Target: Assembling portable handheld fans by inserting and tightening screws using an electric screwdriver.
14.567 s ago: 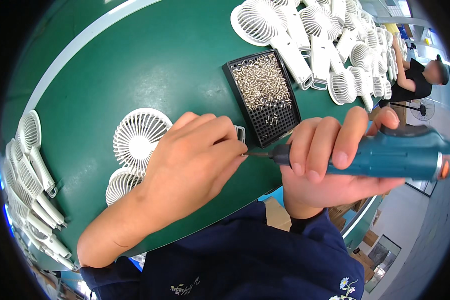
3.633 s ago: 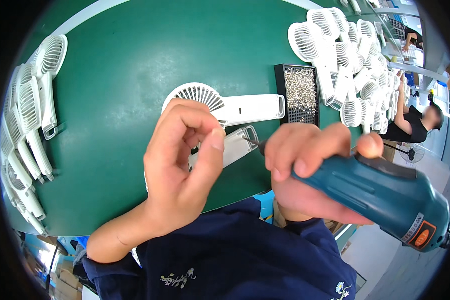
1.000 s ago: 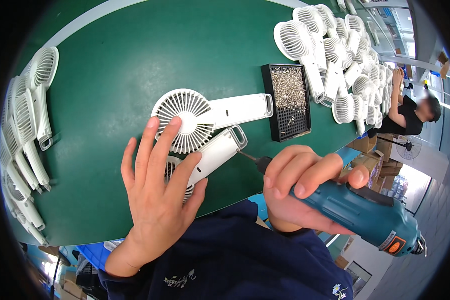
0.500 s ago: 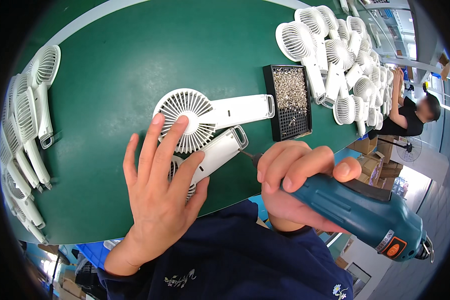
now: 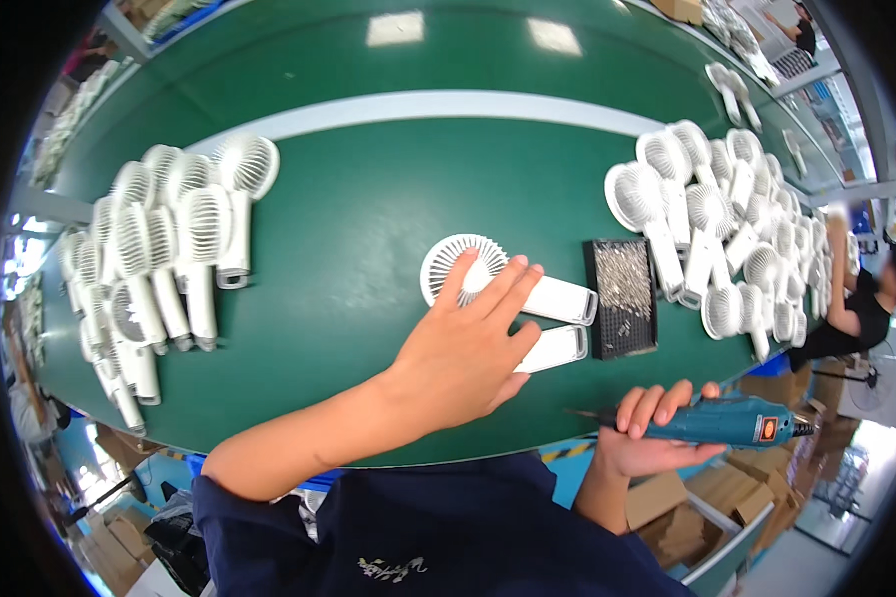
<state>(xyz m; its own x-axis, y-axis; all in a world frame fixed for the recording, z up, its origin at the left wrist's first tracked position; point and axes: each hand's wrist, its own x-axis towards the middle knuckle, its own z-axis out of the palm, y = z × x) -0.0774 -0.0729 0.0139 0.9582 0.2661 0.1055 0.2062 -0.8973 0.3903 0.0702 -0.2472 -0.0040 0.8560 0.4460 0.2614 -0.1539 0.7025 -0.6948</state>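
Two white handheld fans lie side by side in the middle of the green table. My left hand (image 5: 460, 358) rests across them with its fingers stretched out, the fingertips over the round grille of the upper fan (image 5: 452, 261). Beneath the palm and thumb, the lower fan (image 5: 556, 348) is mostly hidden; only its handle shows. My right hand (image 5: 649, 443) is wrapped around a teal electric screwdriver (image 5: 729, 422) near the table's front edge. The bit points left and stands apart from both fans. Just right of the fan handles is a black tray (image 5: 623, 346) of small metal screws.
A pile of white fans (image 5: 205, 224) lies at the left, and another pile (image 5: 709, 209) at the right. A pale strip (image 5: 448, 104) crosses the table behind. Cardboard boxes (image 5: 657, 497) stand below the right edge. A person in black (image 5: 861, 313) is at the far right.
The view has tilted up and widened. My right hand has drawn the screwdriver away from the lower fan's handle end. My left hand has shifted further over the two fans.
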